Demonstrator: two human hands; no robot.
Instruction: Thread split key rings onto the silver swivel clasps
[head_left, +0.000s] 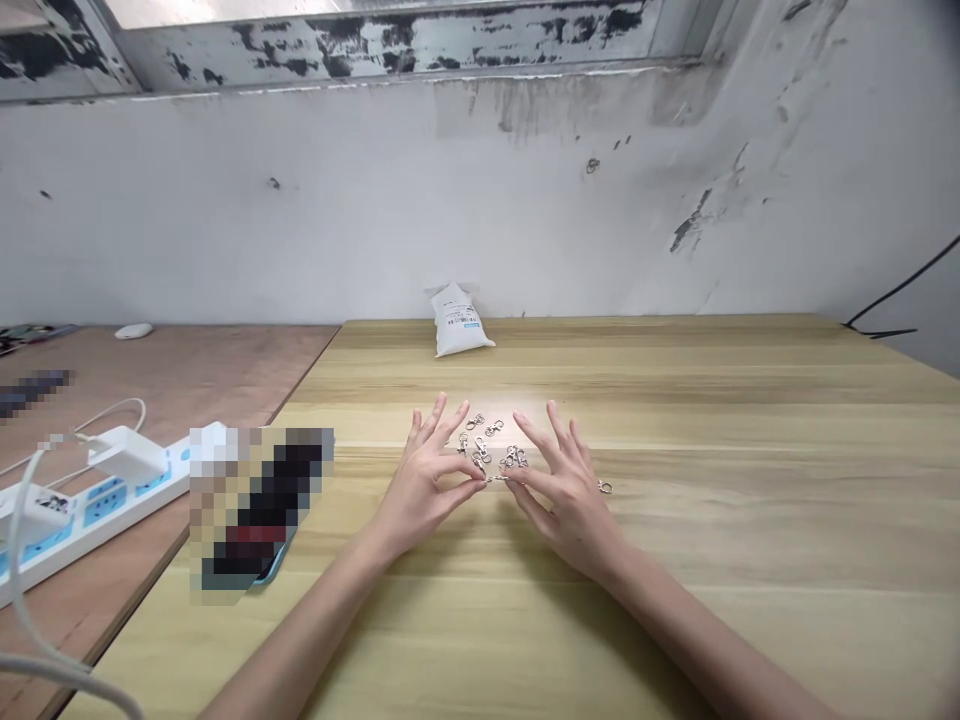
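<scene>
Between my two hands is a small silvery metal clasp [496,478], seen edge-on. My left hand [431,485] pinches its left end with thumb and forefinger, the other fingers raised. From the other side, thumb and forefinger of my right hand [564,495] pinch its right end. Just beyond the fingertips lie several lobster clasps with rings [481,449] on the wooden table [712,430]. Another cluster of clasps [514,457] is close to my right forefinger. One more clasp [605,487] shows beside the right hand, partly hidden by it.
A white plastic packet [459,322] with a label stands at the back of the table near the wall. To the left lies a phone [274,565], mostly blurred out. A white power strip [112,505] with chargers and cables rests on the brown table [225,370] adjoining.
</scene>
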